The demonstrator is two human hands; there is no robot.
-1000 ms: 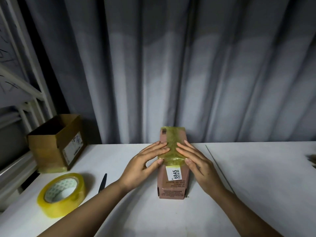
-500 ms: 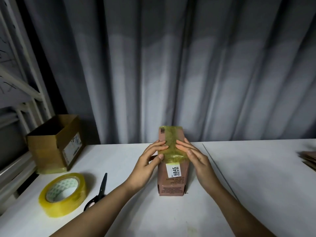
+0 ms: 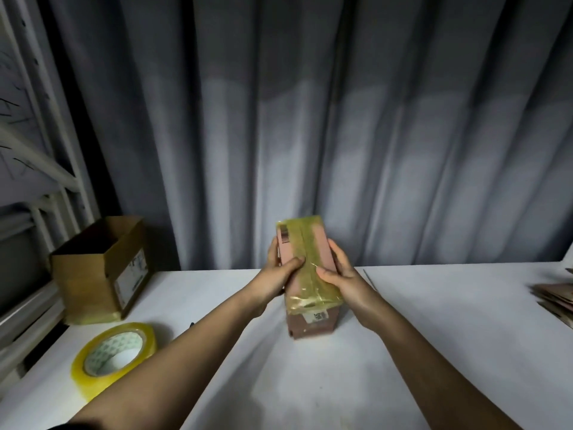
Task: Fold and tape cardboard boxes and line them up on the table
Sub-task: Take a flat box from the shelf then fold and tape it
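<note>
White tabletop [image 3: 434,321] open right of centre; yellow tape roll [image 3: 113,358] and open brown cardboard box [image 3: 99,268] block left, flat cardboard stack [image 3: 555,301] far right.

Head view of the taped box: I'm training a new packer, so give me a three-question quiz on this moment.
1. True or false: both hands grip the taped box.
2. Which lies nearest the left hand? A) tape roll B) flat cardboard stack C) open carton
3. Fill in: a white ____ shows on the box's near end.

Key: 1 true, the right hand holds the other side. 2 A. 3 label.
</note>
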